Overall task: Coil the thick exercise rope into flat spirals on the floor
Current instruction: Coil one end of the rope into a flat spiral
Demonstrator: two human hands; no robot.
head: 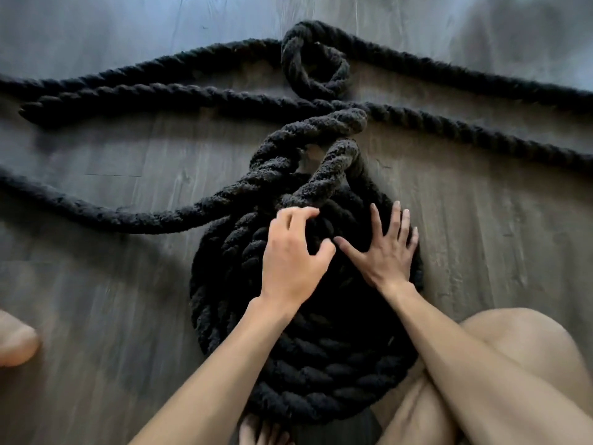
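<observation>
A thick black twisted rope lies on the wood floor. Part of it is wound into a flat spiral coil [308, 358] right in front of me. My left hand [293, 255] hovers over the coil's upper middle with fingers curled and apart, gripping nothing that I can see. Flat on the coil's right side rests my right hand [386, 252], fingers spread. Above the hands, loose rope [308, 175] rises in two twisted loops over the coil's far edge.
Long loose runs of rope [199, 94] stretch left and right across the floor, with a small loop [316, 62] at the top centre. My bare knee [519, 348] is at the lower right, a foot [14, 342] at the left edge.
</observation>
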